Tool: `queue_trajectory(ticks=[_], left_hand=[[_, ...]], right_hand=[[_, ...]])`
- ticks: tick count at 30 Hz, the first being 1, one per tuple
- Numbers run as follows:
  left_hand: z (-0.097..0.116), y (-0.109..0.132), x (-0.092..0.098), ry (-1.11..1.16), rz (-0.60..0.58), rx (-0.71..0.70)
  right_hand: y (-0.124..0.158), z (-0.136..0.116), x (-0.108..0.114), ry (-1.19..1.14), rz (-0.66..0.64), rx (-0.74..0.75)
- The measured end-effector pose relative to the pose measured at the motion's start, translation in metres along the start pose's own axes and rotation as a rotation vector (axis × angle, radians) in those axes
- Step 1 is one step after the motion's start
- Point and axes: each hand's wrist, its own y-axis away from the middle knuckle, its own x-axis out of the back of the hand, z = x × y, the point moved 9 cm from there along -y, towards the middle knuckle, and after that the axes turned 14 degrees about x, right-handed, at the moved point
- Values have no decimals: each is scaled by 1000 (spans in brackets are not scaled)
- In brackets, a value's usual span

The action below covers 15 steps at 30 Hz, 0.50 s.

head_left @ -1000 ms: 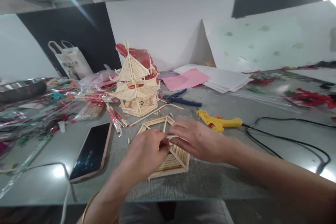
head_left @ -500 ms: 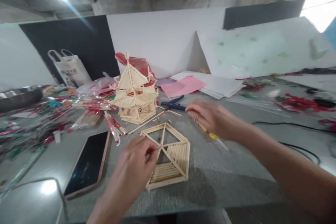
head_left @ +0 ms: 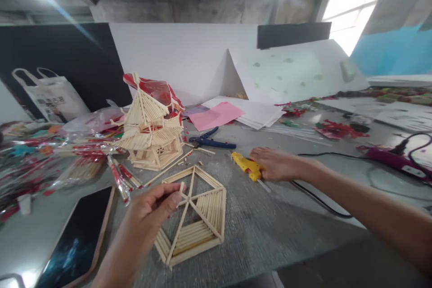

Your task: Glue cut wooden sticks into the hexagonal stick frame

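Since half a second ago, the view has turned rightward, the left hand [head_left: 151, 211] has drawn back from the frame's middle, and the right hand [head_left: 276, 164] has come to rest farther from the pliers [head_left: 219, 145].

Nearest, on the grey table [head_left: 256, 229], a phone [head_left: 79, 234] lies at the left. Beside it, the left hand pinches a short stick [head_left: 182, 187] between thumb and fingertips, just left of where the spokes meet. Whether that stick touches the frame is hard to tell. The six-sided stick frame [head_left: 189, 199] lies flat in front of the person, its near and right sections filled with rows of sticks, its two far sections open.

To the right, apart from the frame, the right hand grasps the yellow glue gun [head_left: 248, 167], its fingers covering the handle. A black cable [head_left: 313, 198] curves behind that forearm.

Beyond the frame stand a tiered stick house [head_left: 153, 137] and, to its right, the blue pliers. Farther back lies pink paper [head_left: 218, 116]; a cloth bag [head_left: 57, 99] leans at far left.
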Motion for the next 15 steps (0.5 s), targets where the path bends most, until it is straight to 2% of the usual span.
queue_trajectory(ticks=[2,4,7,11,13,15], left_hand=[[8,-1,-8,-2,-42,-32],[15,-2,-13,-16,-62,-57],[28,-8,-18,-77,-63,-109],[45,-22,-23,-165,12,-229],[48,-29,-25,-193,61,-280],[49,-32,-27,-220,110,-323]], right_hand=[[2,0,-7,16,-46,14],[4,4,2,49,-14,-28],[3,-7,33,44,89,-8],[-7,-44,72,-76,268,119],[-9,-55,79,-114,366,107],[-8,-62,76,-145,431,104]])
